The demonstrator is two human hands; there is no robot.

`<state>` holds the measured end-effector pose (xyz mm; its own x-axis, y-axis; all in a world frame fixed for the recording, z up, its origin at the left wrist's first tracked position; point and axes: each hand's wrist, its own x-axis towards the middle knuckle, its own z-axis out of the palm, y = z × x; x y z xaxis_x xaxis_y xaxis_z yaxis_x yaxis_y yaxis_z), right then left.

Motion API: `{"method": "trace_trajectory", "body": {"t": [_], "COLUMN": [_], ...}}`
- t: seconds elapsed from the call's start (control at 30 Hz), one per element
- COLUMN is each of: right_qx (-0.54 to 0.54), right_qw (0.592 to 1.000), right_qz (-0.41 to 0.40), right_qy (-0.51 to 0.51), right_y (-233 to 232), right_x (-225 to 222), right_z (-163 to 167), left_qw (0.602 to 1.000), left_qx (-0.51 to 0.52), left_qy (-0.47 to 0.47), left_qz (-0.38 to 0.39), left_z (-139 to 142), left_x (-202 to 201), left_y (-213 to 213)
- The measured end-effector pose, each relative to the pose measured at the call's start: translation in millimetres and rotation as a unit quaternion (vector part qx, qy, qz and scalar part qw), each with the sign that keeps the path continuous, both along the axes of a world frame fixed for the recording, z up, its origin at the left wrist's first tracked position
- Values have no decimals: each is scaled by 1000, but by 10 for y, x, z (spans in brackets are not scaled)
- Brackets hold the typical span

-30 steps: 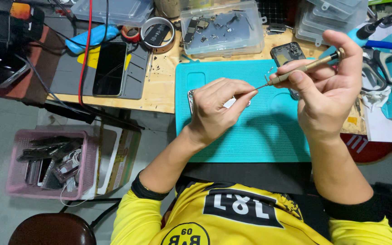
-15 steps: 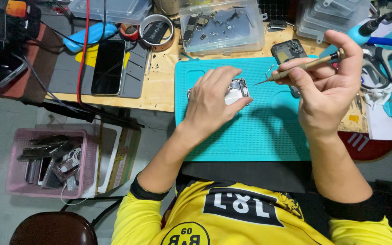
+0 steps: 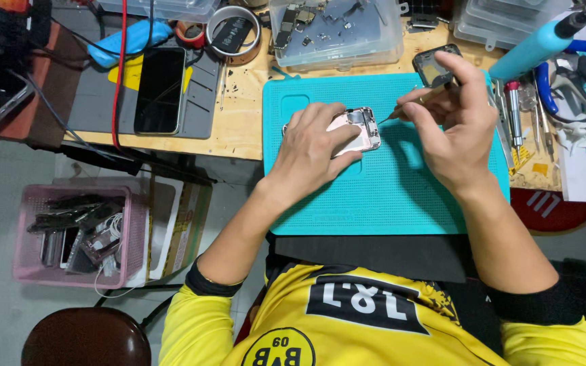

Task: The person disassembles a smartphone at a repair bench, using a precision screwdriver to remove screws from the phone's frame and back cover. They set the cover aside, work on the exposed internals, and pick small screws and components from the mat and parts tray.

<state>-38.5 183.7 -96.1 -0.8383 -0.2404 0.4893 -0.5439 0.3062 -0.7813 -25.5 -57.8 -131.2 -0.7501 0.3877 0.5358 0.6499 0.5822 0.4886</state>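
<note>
Big teal silicone work mat spread over the wooden bench. On it, an opened silvery phone body, pinned flat under left hand, fingers wrapped over its edge. Right hand pinching a thin metal-tipped screwdriver, tip just beside the phone's corner.

Wooden bench: teal mat centre, grey mat at 9 o'clock, clear box at 12.

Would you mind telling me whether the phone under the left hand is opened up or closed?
Opened up: the phone under the left hand shows bare internal parts, no screen covering them.
</note>
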Motion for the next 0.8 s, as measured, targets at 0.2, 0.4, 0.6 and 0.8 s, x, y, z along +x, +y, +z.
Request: {"method": "trace_trajectory", "body": {"t": [0.2,0.4,0.6,0.8], "right_qx": [72,115,124,150], "right_qw": [997,992,991,987], "right_qz": [0,-16,-10,-11], "right_qy": [23,44,49,60], "right_y": [-63,-91,-119,-163], "right_x": [-13,-15,-21,-29], "right_z": [0,14,10,32], "left_qw": [1000,999,999,999], "left_qx": [-13,-34,-35,-36], "left_qy": [23,23,21,26], "left_qz": [-7,-6,-11,-13], "left_z": [-9,-8,1,-6], "left_x": [-17,-28,-35,-28], "left_y": [-25,-32,-37,-43]}}
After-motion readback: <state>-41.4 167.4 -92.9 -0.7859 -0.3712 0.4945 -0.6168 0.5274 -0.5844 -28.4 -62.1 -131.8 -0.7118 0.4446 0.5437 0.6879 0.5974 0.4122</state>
